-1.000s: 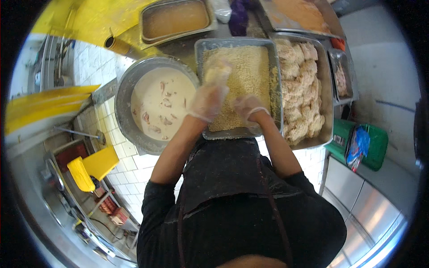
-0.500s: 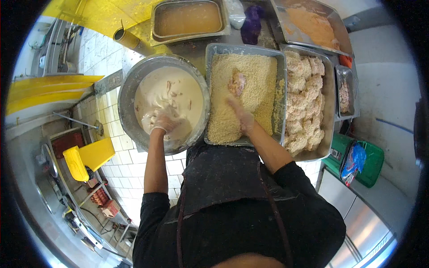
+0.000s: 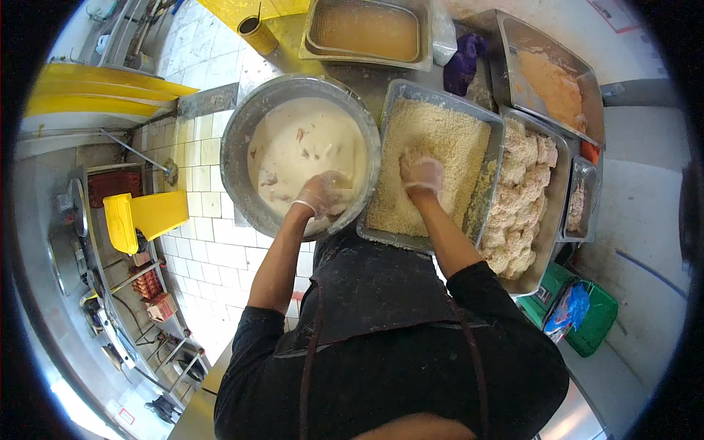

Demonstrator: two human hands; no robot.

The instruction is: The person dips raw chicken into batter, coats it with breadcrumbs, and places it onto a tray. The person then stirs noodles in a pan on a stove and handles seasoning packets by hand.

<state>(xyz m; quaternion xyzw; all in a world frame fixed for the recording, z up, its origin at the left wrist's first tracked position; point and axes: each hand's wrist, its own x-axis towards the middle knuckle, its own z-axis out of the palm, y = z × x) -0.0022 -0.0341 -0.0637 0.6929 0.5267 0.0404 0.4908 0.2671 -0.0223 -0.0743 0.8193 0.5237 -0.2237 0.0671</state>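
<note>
My left hand [image 3: 317, 193], in a clear plastic glove, dips into the pale batter [image 3: 282, 139] at the near right side of a large round grey tub [image 3: 233, 158]. Its fingers are sunk in the liquid, so their grip is hidden. Several pieces of raw meat [image 3: 270, 178] break the batter's surface. My right hand [image 3: 423, 173], also gloved, presses palm down into breadcrumbs [image 3: 455, 132] in a rectangular grey tray [image 3: 493, 158]. Its fingers look spread and partly buried. Whatever lies under that palm is covered.
Right of the crumbs, a deep tray [image 3: 559, 183] holds crumb-coated pieces [image 3: 517, 198]. Behind stand a pan of brownish liquid [image 3: 367, 33], a purple bag [image 3: 463, 64] and a tray of orange powder [image 3: 550, 81]. A small metal pan [image 3: 579, 198] sits far right, a tall can [image 3: 258, 35] back left.
My right hand has moved forward onto the spot where a pinkish meat piece lay in the crumbs; that piece is now out of sight. My left hand has shifted right within the tub.
</note>
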